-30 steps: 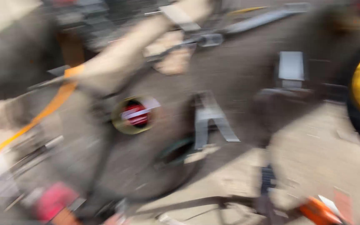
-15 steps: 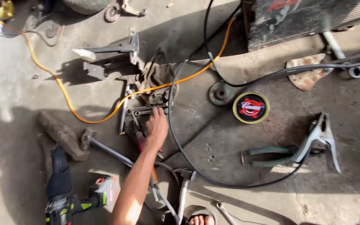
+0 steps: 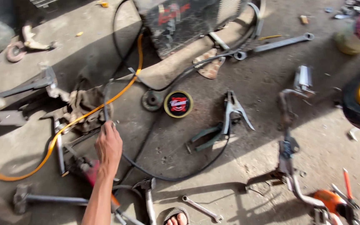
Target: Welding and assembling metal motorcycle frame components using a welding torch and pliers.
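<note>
Black cable (image 3: 105, 104) runs away from the camera up the floor; left hand (image 3: 108, 143) fingers curled around it.

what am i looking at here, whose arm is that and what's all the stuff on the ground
This is a view from a camera worn on a person's head, looking down at a concrete workshop floor. There is no machine doing the work, only a person's bare hands. One arm reaches in from the bottom; which hand it is I cannot tell for sure. That hand grips a black cable that loops across the floor. Beside it runs an orange hose, over a dirty rag. Nearby lie a round tin with a red and black lid, a welding clamp with green handles, a small spanner, a hammer and a dark machine box at the top. Sandalled toes show at the bottom edge.
</note>
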